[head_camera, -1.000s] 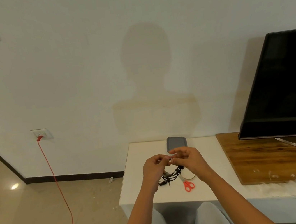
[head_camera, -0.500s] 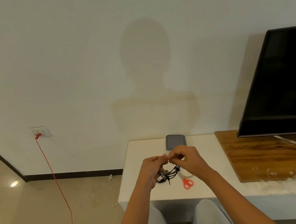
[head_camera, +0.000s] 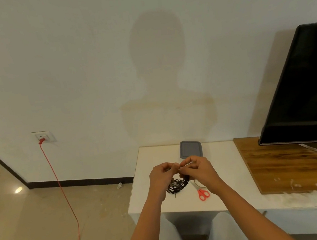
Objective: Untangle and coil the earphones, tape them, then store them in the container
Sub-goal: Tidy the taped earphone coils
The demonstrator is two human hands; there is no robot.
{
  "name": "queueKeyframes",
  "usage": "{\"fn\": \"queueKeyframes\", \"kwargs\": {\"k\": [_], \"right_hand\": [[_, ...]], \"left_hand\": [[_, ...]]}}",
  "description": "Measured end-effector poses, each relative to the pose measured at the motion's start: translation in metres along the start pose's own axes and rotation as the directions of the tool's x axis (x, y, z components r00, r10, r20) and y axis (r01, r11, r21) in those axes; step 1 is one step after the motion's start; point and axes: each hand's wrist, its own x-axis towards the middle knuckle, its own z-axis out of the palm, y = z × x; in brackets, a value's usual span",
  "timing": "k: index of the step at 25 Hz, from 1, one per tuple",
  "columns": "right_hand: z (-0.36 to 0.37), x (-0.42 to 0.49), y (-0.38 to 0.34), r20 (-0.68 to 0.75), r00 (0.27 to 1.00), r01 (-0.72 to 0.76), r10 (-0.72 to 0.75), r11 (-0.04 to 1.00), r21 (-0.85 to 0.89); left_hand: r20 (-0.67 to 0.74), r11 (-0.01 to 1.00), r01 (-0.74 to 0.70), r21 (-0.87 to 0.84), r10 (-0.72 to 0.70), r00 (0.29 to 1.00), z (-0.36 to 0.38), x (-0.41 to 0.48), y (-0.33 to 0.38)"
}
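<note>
Not much of the person shows tbh. Two bare forearms [head_camera: 244, 209] fill the frame from about 6 o'clock, uncovered from the elbow down to the wrist, each ending in a bare hand: left hand [head_camera: 162, 176] and right hand [head_camera: 199, 171]. Under the arms, at 6 o'clock, there's a pair of light grey trousers [head_camera: 169, 237] in plain, soft-looking fabric with a few loose creases, one leg on each side of a dark gap.
</note>
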Motion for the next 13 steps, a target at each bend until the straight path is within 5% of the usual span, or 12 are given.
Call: {"fn": "queueKeyframes", "kwargs": {"k": [7, 13], "right_hand": [[0.020, 0.017, 0.022, -0.135, 0.977, -0.134, 0.162, 0.971, 0.196], [0.044, 0.042, 0.058, -0.218, 0.883, -0.322, 0.416, 0.874, 0.362]], "left_hand": [[0.165, 0.937, 0.268, -0.223, -0.234, 0.958, -0.014, 0.021, -0.025], [0.238, 0.836, 0.452, -0.310, -0.393, 0.889, -0.027, 0.045, -0.076]]}}
